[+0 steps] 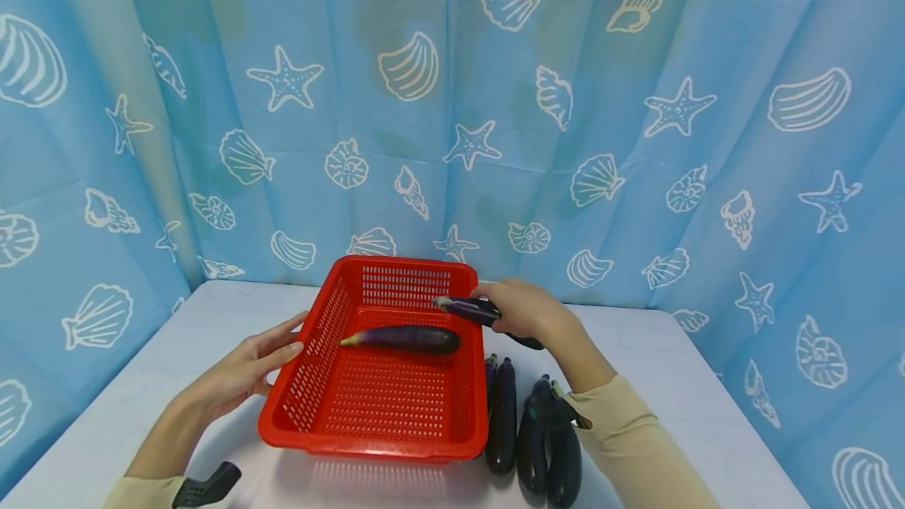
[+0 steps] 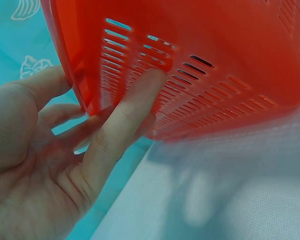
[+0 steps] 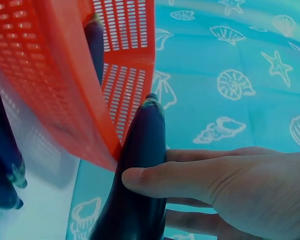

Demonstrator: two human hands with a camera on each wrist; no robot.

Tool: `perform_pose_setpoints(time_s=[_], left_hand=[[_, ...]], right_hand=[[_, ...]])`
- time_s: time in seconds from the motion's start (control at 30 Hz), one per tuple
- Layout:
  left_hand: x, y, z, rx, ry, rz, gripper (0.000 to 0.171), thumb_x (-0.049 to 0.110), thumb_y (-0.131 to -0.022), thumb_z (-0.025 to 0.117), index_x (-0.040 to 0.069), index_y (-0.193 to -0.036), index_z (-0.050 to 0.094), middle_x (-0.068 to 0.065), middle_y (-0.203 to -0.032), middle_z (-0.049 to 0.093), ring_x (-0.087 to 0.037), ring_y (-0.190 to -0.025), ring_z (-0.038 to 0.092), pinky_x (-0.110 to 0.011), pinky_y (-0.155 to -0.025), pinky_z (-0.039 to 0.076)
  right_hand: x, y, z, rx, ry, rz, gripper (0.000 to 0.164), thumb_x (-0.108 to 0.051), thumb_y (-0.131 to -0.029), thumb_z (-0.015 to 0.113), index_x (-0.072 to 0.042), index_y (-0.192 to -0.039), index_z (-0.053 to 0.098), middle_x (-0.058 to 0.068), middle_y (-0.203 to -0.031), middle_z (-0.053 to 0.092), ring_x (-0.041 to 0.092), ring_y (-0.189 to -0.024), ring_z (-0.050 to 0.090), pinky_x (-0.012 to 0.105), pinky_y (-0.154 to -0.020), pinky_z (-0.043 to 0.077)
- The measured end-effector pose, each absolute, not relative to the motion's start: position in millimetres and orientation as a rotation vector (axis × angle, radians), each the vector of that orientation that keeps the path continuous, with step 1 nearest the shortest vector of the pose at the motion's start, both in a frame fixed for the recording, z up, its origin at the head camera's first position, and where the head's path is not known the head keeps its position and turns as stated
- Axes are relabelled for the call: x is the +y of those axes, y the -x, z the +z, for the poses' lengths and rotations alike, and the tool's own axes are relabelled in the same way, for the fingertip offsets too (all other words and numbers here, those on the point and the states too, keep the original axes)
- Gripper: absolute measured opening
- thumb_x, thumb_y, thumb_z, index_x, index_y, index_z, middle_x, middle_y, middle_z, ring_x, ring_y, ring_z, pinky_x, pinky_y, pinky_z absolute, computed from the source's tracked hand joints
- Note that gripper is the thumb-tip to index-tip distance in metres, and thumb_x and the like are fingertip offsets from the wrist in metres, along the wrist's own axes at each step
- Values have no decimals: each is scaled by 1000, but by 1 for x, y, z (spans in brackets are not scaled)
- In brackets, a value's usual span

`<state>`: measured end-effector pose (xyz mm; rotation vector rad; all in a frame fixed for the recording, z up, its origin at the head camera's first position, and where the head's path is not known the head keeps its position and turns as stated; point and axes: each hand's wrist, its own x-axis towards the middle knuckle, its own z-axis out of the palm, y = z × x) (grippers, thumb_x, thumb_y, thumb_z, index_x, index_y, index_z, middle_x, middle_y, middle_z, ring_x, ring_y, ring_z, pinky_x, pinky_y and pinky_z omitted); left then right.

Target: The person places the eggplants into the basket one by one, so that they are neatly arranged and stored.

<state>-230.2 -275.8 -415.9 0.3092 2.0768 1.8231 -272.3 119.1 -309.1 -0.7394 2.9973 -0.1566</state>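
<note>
A red plastic basket (image 1: 396, 450) stands on the table, with one eggplant (image 1: 406, 338) lying across its inside. My right hand (image 1: 526, 309) holds another eggplant (image 3: 137, 145) over the basket's right rim, thumb on one side and fingers on the other. Its stem end points left, into the basket. On the left, my left hand (image 1: 243, 368) touches the basket's outer side and rim with fairly straight fingers. The left wrist view shows its thumb (image 2: 135, 102) against the slotted wall.
Several more eggplants (image 1: 502, 415) lie on the white table (image 1: 639, 352) along the basket's right side, partly under my right forearm. A blue curtain (image 1: 452, 100) with white shell and starfish prints hangs behind the table and along its sides.
</note>
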Motion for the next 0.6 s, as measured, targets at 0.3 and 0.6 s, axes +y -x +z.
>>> perform_pose_setpoints(time_s=[0.3,0.6], left_hand=[[-275,230,-417,2067,-327,1822,59,28,-94,45,35,-144,15,-15,-145,32,-29,-110,57,-56,-74,50],[-277,229,-417,2075,-293,1816,59,29,-94,46,35,-144,16,-15,-145,32,-28,-110,56,-55,-75,51]], right_hand=[[96,278,-310,2983,796,-150,48,-13,-75,72,-19,-120,58,1,-113,62,17,-96,54,36,-89,50],[74,286,-312,2987,812,-56,51,-12,-76,72,-22,-123,56,1,-121,59,16,-106,54,38,-94,47]])
